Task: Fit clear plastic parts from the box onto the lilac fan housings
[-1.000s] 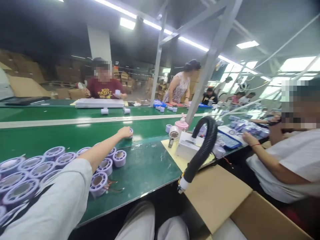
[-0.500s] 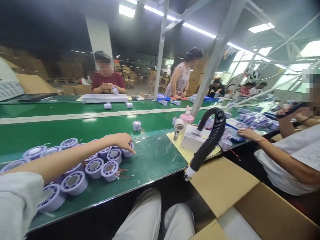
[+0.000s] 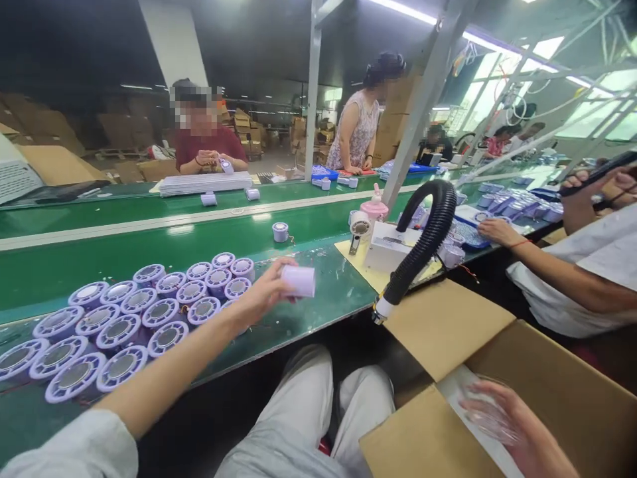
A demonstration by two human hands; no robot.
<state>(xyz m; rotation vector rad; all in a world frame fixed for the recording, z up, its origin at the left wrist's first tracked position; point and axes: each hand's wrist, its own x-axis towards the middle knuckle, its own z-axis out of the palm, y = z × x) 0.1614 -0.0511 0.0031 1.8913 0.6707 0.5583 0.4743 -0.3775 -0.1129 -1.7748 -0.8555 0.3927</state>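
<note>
A light purple cylindrical housing is gripped in my left hand, lying sideways above the green bench, its plain end pointing right. To the left of that hand, several similar purple housings stand close together, their round grilles facing up. My right hand is over the open cardboard box at the lower right. Its fingers are curled around a clear, shiny plastic piece, blurred by motion, whose exact kind I cannot make out.
A black corrugated hose arches over the bench edge beside a white box and a pink-lidded cup. One housing stands on the green belt. A co-worker's hand is at the right; other people sit or stand across the belt.
My left hand has lifted a purple housing from the group's right end and moved it right, tipping it sideways. My right hand has come into view over the cardboard box.
</note>
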